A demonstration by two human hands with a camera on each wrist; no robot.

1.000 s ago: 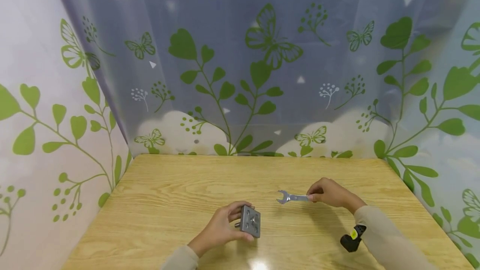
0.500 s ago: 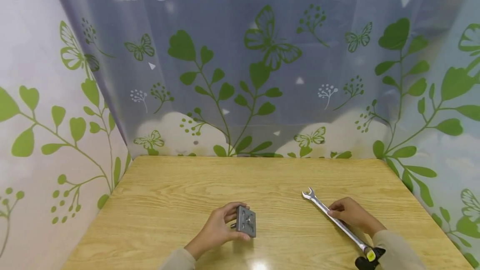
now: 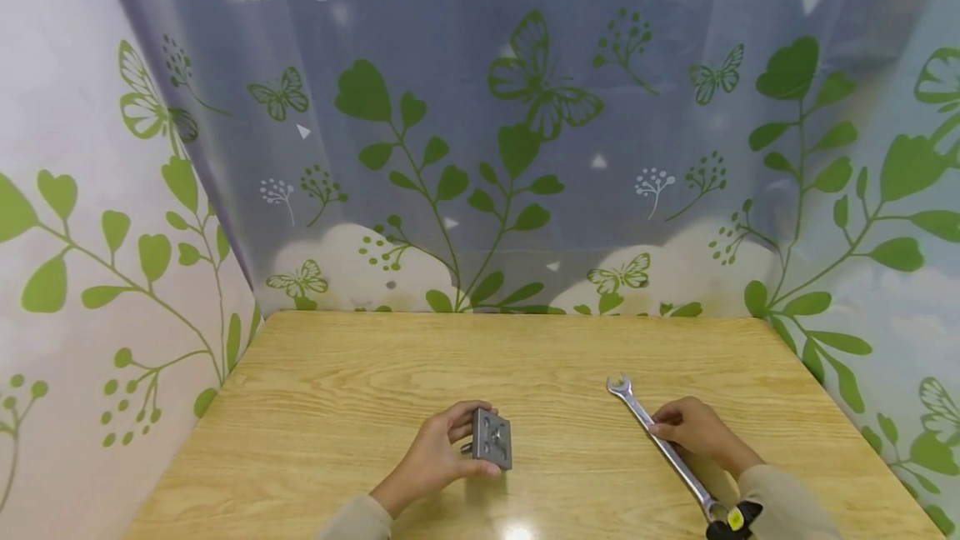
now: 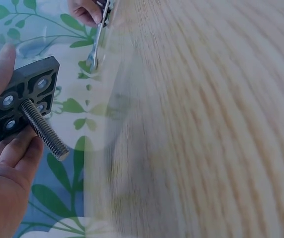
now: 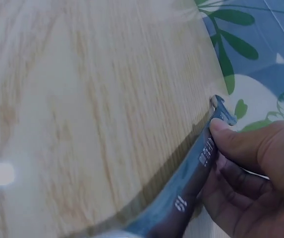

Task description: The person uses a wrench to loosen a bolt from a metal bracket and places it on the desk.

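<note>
My left hand (image 3: pixel 435 455) grips a dark grey square plate (image 3: pixel 493 440) by its edges, thumb below and fingers above. The plate stands near upright over the table. From its ribbed back a threaded stud (image 4: pixel 45 130) sticks out; several bolt holes surround it. Further right, my right hand (image 3: pixel 701 433) pinches a silver combination wrench (image 3: pixel 678 463) between thumb and fingers along its shaft. Its jaw end points away from me, and its ring end lies by my right wrist. The number on the wrench shaft (image 5: pixel 181 198) shows in the right wrist view.
Beneath both hands is a wood-grain table (image 3: pixel 360 373). Patterned curtains (image 3: pixel 450 148) with green leaves and butterflies hang behind it and at both sides. A black wrist camera with a yellow mark (image 3: pixel 735 518) sits at my right sleeve, beside the ring end.
The right hand has moved right and nearer to me, and the wrench has swung from lying crosswise to slanting away. The left hand with the plate has stayed nearly still.
</note>
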